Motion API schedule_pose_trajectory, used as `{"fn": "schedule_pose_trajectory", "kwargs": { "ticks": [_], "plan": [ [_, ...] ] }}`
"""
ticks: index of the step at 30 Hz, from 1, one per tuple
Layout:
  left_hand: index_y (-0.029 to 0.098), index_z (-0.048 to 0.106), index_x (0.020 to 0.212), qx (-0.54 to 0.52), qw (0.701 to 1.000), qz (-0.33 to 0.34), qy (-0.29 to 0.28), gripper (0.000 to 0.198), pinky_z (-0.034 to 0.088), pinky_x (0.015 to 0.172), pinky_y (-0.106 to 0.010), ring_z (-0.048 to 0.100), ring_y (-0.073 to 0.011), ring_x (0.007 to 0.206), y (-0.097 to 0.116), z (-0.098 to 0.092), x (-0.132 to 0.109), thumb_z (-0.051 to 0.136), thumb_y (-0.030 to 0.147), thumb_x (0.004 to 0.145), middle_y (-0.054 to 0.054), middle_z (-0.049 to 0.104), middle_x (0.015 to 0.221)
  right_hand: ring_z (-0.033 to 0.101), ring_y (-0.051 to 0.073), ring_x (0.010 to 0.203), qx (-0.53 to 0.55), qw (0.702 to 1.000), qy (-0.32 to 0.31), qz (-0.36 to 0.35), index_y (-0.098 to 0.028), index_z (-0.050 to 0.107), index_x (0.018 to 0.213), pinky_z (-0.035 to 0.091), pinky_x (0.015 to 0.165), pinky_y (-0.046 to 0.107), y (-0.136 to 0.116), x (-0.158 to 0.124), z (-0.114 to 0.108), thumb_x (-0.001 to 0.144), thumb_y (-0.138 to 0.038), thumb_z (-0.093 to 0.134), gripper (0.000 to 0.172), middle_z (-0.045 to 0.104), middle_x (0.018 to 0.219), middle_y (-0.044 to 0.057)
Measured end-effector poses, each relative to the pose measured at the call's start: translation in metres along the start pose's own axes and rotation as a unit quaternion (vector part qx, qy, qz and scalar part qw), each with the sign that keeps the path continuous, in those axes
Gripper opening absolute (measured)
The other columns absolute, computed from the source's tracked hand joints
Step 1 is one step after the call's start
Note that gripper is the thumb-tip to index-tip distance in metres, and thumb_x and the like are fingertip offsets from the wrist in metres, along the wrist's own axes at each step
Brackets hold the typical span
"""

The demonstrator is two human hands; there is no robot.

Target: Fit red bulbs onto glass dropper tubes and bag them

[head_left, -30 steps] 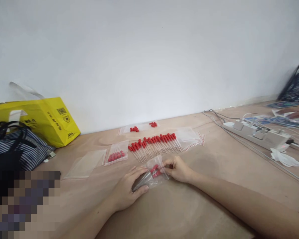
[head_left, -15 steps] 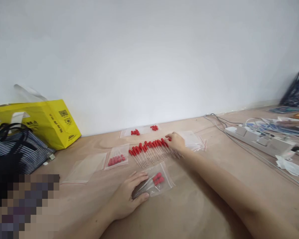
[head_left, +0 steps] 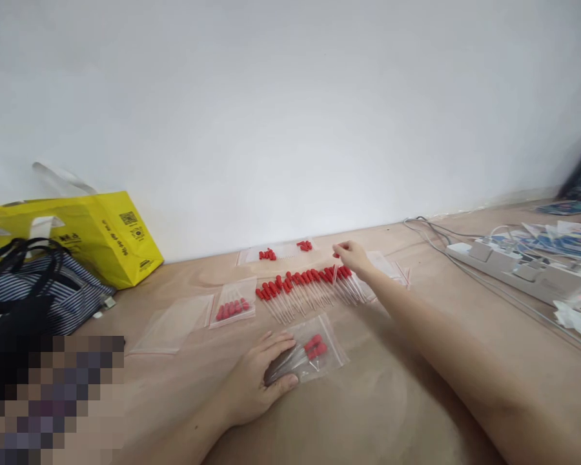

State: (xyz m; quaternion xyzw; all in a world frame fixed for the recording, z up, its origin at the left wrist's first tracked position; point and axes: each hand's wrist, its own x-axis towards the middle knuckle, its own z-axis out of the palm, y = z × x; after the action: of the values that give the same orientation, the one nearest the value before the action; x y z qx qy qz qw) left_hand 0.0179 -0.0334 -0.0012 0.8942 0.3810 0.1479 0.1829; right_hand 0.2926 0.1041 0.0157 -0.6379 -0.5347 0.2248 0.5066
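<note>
My left hand (head_left: 257, 378) lies on the brown table with its fingers and thumb around the lower end of a clear zip bag (head_left: 336, 352). Inside that bag are several glass droppers with red bulbs. Over the row's right part, my right hand (head_left: 353, 256) pinches a dropper (head_left: 336, 254) by its red bulb, its clear tube hanging down. Below spreads a long row of droppers (head_left: 301, 279), red bulbs pointing away from me. Just left of it, another zip bag (head_left: 244, 287) contains several droppers.
A flat zip bag (head_left: 174, 323) lies at left, more clear bags (head_left: 397, 274) beyond my right wrist. By the wall is a bag with red-bulbed pieces (head_left: 267, 254). A yellow bag (head_left: 111, 239) and striped bag (head_left: 72, 290) stand left; a power strip (head_left: 518, 271) with cables lies right.
My right hand has risen from the row of droppers, lifting one dropper by its bulb. My left hand stays on the zip bag. The view has shifted slightly.
</note>
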Motion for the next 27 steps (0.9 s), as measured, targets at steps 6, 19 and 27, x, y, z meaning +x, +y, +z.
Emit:
{"fn": "schedule_pose_trajectory", "kwargs": {
  "ticks": [6, 19, 27],
  "plan": [
    [0.022, 0.037, 0.126, -0.002, 0.999, -0.037, 0.001, 0.054, 0.031, 0.099, -0.047, 0.038, -0.0257, 0.119, 0.001, 0.0, -0.002, 0.051, 0.039, 0.076, -0.006, 0.044, 0.129, 0.05, 0.01, 0.05, 0.195, 0.979, 0.06, 0.003, -0.018, 0.042, 0.091, 0.039, 0.048, 0.022, 0.01, -0.057, -0.034, 0.071, -0.053, 0.046, 0.04, 0.059, 0.067, 0.001],
    [0.025, 0.031, 0.128, -0.003, 1.0, -0.03, 0.0, 0.056, 0.03, 0.099, -0.045, 0.036, -0.0252, 0.12, -0.005, 0.004, -0.003, 0.048, 0.044, 0.078, -0.005, 0.042, 0.131, 0.057, 0.01, 0.057, 0.366, 0.919, -0.085, 0.119, -0.021, 0.038, 0.078, 0.044, 0.057, 0.024, 0.011, -0.127, -0.009, 0.064, -0.05, 0.061, 0.04, 0.06, 0.073, 0.0],
    [0.027, 0.009, 0.135, -0.04, 0.999, -0.034, 0.002, 0.072, 0.028, 0.1, -0.045, 0.034, -0.0235, 0.121, 0.0, 0.002, -0.002, 0.051, 0.04, 0.078, -0.005, 0.039, 0.133, 0.039, 0.003, 0.036, 0.275, 0.927, -0.248, 0.059, -0.018, 0.045, 0.074, 0.026, 0.035, 0.017, 0.0, -0.138, 0.004, 0.063, -0.052, 0.062, 0.039, 0.051, 0.058, -0.007]
  ]
}}
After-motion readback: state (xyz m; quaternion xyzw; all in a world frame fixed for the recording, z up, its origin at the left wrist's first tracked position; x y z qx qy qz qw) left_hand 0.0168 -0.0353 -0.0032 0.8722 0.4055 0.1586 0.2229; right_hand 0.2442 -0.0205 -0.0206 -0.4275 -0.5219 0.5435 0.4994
